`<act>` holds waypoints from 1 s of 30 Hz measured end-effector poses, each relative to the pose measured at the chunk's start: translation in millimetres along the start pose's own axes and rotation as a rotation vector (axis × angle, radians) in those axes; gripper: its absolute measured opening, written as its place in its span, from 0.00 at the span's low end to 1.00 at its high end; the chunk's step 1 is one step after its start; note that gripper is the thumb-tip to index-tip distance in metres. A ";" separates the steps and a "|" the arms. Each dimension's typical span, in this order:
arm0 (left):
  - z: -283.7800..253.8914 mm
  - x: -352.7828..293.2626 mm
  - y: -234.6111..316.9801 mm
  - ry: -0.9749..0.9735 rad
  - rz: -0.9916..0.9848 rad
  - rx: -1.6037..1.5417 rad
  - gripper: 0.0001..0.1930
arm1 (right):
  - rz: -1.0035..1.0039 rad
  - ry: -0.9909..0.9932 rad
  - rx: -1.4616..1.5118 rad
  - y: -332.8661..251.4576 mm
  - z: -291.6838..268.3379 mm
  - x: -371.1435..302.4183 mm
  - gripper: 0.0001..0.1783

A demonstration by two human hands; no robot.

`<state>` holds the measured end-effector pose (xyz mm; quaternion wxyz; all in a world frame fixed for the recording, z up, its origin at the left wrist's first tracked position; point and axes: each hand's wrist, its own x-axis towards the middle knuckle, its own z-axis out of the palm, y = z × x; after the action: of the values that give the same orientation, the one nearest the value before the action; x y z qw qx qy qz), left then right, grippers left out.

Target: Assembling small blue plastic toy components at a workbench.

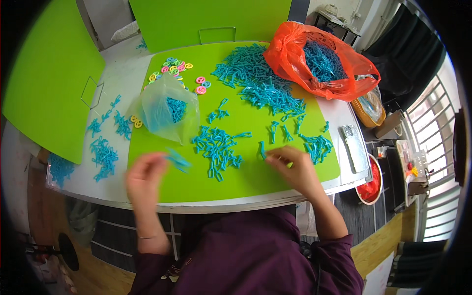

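Head view, left hand (143,177) upright, fingers (156,158) pinching turquoise links (178,161), right hand (296,168) slanting left, pinching single link (262,149)

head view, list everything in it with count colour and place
table: one, white, centre
mat: one, green, on table
clear bag: one, translucent, mat's left half
red bag: one, red, far right of table
blue pieces: too many to count, blue, on mat, table and in both bags
rings: many, pink, yellow, green, blue, near clear bag
panels: two, green, left and far sides
phone-like slab: one, silvery, table's right edge
basket: one, orange-tan, right beyond table
basin: one, pale, red contents, right
barred window: one, white bars, far right
purple top: one, purple, bottom centre
left hand: one, bare, blurred, holding blue pieces
right hand: one, bare, over mat, at a blue piece
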<state>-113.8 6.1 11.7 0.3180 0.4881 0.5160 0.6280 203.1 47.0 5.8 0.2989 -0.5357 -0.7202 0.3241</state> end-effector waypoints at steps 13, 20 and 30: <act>-45.5 34.0 -19.5 0.386 0.341 0.522 0.09 | -0.169 0.495 -0.575 21.3 -8.6 16.6 0.11; 75.8 -28.1 -0.8 -0.575 -0.404 -0.263 0.14 | -0.532 0.039 -0.041 -25.1 -4.8 -4.4 0.13; 97.1 -31.6 -21.2 -0.650 -0.870 -0.718 0.14 | -0.286 0.130 -0.206 15.2 -25.5 69.1 0.09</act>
<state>-14.4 15.9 -18.6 0.8265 0.2629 0.3021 0.3956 214.6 120.8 15.2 0.3313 -0.4754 -0.7976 0.1678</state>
